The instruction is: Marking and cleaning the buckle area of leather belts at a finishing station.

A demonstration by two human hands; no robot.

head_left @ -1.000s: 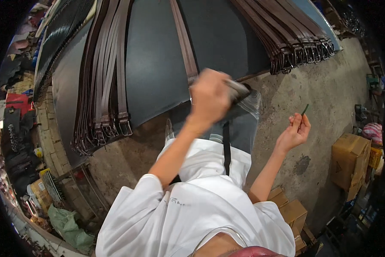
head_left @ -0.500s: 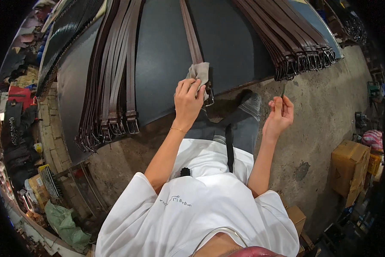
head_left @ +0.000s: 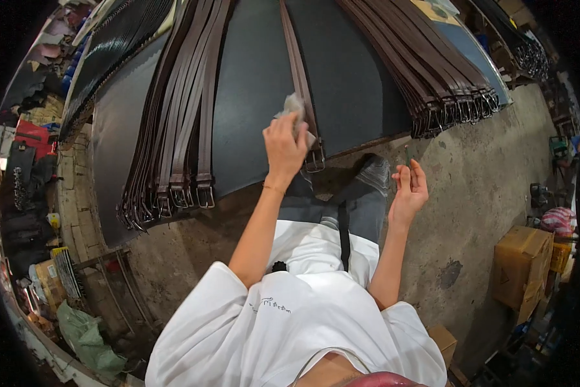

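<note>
Head view: left of the lone centre belt [head_left: 297,77], roughly ten brown belts [head_left: 180,129] in one bundle on the dark table [head_left: 251,97], seemingly done or waiting. On that single belt, left hand [head_left: 284,147] clenched around one pale cloth [head_left: 296,109], wiping apparently midway. Right of it, larger bundle [head_left: 425,77], uncountable; right hand [head_left: 407,187] pinching one thin green stick [head_left: 407,153].

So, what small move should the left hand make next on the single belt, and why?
Probably slide the cloth up the single belt. The left hand presses it close to the buckle, and most of the strap lies above. The right hand hangs apart, holding a thin stick.
</note>
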